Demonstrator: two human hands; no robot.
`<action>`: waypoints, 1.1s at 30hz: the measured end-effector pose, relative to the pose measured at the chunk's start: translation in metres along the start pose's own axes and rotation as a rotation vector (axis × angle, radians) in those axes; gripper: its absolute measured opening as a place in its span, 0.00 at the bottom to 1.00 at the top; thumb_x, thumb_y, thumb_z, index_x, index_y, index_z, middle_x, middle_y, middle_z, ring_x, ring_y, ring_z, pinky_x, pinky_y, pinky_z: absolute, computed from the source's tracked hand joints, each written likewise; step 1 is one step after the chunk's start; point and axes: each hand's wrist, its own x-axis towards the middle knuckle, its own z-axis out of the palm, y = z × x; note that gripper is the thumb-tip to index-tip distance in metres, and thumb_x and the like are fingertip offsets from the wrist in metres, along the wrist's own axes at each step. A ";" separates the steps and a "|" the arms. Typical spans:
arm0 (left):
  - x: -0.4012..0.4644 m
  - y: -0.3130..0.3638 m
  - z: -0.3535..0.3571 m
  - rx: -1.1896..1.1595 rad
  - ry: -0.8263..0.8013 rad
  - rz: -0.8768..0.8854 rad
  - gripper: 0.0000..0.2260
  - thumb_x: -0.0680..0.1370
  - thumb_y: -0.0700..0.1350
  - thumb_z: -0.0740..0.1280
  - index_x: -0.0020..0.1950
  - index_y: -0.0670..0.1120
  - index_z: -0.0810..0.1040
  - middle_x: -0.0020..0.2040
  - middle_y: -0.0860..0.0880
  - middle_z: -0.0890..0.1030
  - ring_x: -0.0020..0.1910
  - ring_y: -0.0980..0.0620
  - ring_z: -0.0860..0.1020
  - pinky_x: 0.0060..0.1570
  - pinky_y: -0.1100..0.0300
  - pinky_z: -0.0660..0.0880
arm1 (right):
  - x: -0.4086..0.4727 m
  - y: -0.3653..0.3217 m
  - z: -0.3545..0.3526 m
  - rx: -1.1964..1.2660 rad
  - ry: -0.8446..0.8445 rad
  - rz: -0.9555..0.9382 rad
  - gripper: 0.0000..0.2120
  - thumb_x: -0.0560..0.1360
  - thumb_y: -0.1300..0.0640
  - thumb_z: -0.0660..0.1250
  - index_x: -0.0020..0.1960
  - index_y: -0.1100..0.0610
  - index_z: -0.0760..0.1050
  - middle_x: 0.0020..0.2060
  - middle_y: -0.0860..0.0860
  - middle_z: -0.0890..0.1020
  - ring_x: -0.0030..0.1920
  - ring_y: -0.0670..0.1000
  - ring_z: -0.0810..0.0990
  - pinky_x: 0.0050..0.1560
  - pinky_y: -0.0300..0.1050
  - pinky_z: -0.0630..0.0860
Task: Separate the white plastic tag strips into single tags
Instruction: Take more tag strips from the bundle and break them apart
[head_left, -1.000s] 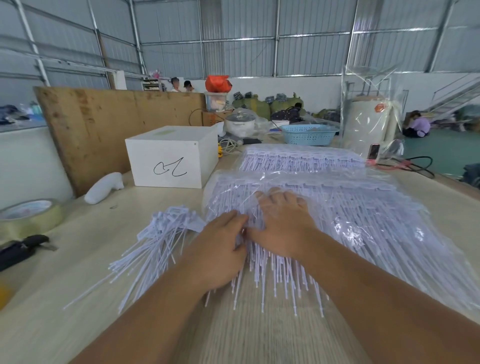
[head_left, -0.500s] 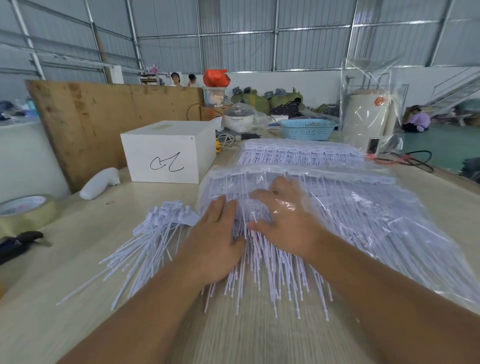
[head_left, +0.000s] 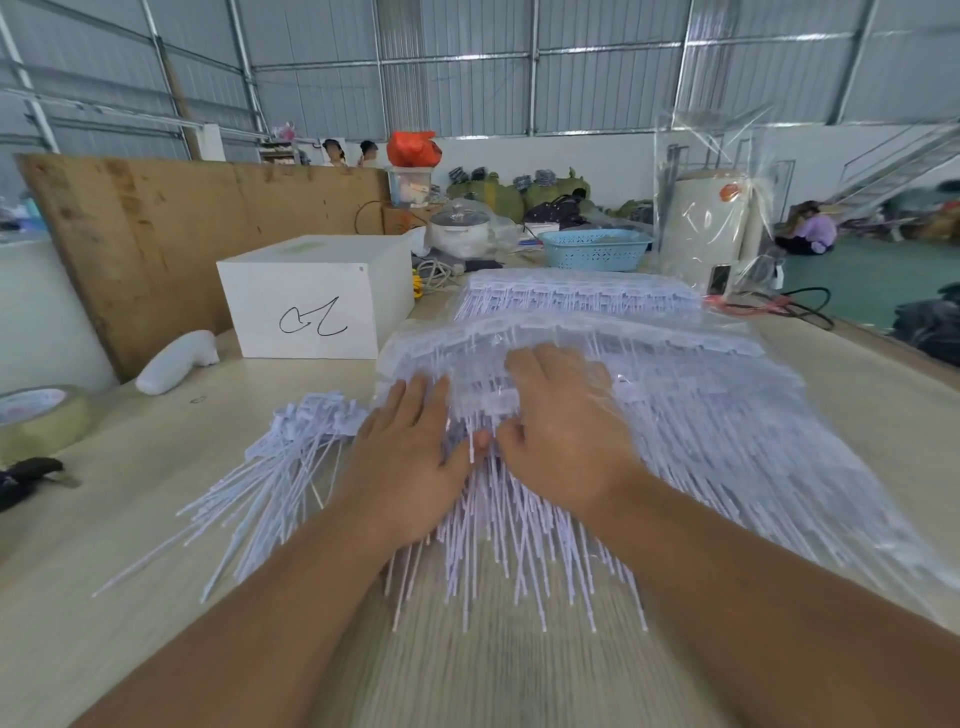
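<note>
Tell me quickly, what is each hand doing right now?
Left hand: open, fingers straight, resting flat on the tag strips.
Right hand: open, fingers spread, pressing on the clear bag over the strips.

The left hand (head_left: 410, 457) covers the tag strips (head_left: 701, 441) beneath it; near counter (head_left: 493, 675) blurred; tape roll (head_left: 36, 421) cut off

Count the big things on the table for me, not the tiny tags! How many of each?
Bags of tag strips: 2
Loose tag pile: 1
White box: 1
Blue basket: 1
Tape roll: 1
White bottle: 1
Total: 7
</note>
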 end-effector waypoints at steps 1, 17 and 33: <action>0.000 0.000 0.001 0.022 0.000 -0.011 0.38 0.73 0.69 0.37 0.79 0.51 0.37 0.80 0.50 0.39 0.78 0.52 0.39 0.77 0.53 0.41 | -0.003 0.001 0.002 -0.060 0.008 -0.037 0.19 0.72 0.55 0.62 0.63 0.56 0.70 0.55 0.53 0.73 0.55 0.57 0.71 0.56 0.52 0.68; -0.002 0.005 -0.009 -0.150 0.171 -0.015 0.37 0.73 0.65 0.35 0.80 0.54 0.52 0.81 0.49 0.41 0.79 0.52 0.40 0.74 0.55 0.38 | 0.001 -0.020 -0.024 -0.306 -0.110 -0.139 0.20 0.72 0.62 0.61 0.63 0.52 0.69 0.55 0.54 0.75 0.58 0.59 0.68 0.56 0.56 0.60; 0.004 -0.001 -0.009 0.074 0.065 0.035 0.31 0.83 0.54 0.52 0.79 0.52 0.37 0.79 0.45 0.33 0.78 0.46 0.36 0.75 0.49 0.43 | -0.038 -0.029 -0.064 0.223 -0.206 -0.302 0.08 0.80 0.54 0.63 0.53 0.55 0.80 0.44 0.49 0.74 0.48 0.51 0.67 0.54 0.48 0.66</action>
